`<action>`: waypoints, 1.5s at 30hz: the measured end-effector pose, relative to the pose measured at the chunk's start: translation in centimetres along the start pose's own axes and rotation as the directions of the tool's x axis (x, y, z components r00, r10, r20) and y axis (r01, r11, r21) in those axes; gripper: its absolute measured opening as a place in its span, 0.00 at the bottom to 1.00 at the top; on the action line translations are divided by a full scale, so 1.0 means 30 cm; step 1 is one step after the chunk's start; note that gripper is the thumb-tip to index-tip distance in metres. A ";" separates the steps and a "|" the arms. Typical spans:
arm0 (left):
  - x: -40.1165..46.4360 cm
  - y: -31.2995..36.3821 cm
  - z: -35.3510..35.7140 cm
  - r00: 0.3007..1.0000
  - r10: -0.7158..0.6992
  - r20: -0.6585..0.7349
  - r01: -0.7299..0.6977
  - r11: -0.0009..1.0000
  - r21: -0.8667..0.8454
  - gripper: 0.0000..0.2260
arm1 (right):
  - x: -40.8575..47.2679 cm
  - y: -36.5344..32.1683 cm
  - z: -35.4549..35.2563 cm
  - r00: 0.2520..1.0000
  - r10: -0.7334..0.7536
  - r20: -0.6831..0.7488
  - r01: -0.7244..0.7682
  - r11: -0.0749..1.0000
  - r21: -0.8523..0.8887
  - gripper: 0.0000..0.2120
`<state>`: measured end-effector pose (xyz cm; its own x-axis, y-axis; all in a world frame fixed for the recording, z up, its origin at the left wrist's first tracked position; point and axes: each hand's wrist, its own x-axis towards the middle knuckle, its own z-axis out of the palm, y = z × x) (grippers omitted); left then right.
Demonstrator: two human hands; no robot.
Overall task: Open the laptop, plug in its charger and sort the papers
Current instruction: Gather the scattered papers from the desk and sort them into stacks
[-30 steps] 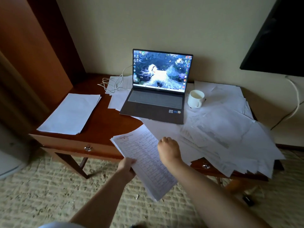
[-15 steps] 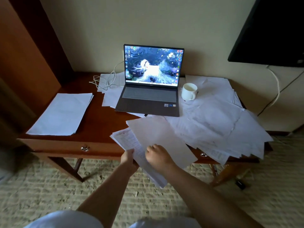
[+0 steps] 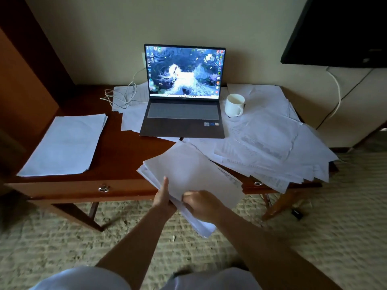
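From the head camera, looking down: your left hand [image 3: 162, 198] grips the near edge of a sheaf of papers [image 3: 192, 176], thumb laid flat on top. Your right hand [image 3: 202, 204] is on the same sheaf, fingers [image 3: 186, 197] curled at its edge; exactly how they pinch it is unclear. The sheaf hangs over the front edge of the wooden tabletop [image 3: 125, 151]. The laptop [image 3: 183, 95] stands open and lit at the back, a white cable [image 3: 123, 95] coiled to its left. A neat stack [image 3: 65, 143] lies at the left; a loose heap of sheets [image 3: 272, 143] covers the right, beside a white mug [image 3: 234, 105]. Sorting appears to be the step in hand. Next, you would likely carry this sheaf to the neat stack and square it.
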<state>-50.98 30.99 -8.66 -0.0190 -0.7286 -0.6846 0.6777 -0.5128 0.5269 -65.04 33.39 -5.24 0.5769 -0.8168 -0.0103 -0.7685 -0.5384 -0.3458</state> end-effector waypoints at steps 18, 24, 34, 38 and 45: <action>-0.088 -0.175 0.267 0.850 0.404 -0.339 -0.287 0.894 0.345 0.14 | -0.117 0.618 -0.234 0.802 0.589 -0.096 -0.586 0.808 0.060 0.10; -0.189 -0.309 0.330 0.764 0.428 -0.483 -0.283 0.895 0.346 0.07 | -0.180 0.772 -0.262 0.791 0.601 0.118 -0.612 0.780 0.132 0.09; -0.301 -0.352 0.391 0.651 0.452 -0.610 -0.429 0.882 0.195 0.07 | -0.178 0.698 -0.289 0.878 0.317 0.359 -0.468 0.724 0.506 0.20; -0.277 -0.308 0.424 0.674 0.462 -0.577 -0.447 0.876 0.180 0.07 | -0.173 0.722 -0.354 0.875 0.384 0.297 -0.483 0.635 0.603 0.22; -0.148 -0.315 0.581 0.893 0.397 -0.212 -0.307 0.881 0.359 0.18 | -0.169 0.796 -0.354 0.825 0.564 0.030 -0.476 0.666 0.574 0.19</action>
<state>-70.11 31.16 -1.84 0.4079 -0.7581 -0.5087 0.3392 -0.3915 0.8554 -89.26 22.47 -3.48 0.0505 -0.9715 -0.2317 -0.6276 0.1496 -0.7640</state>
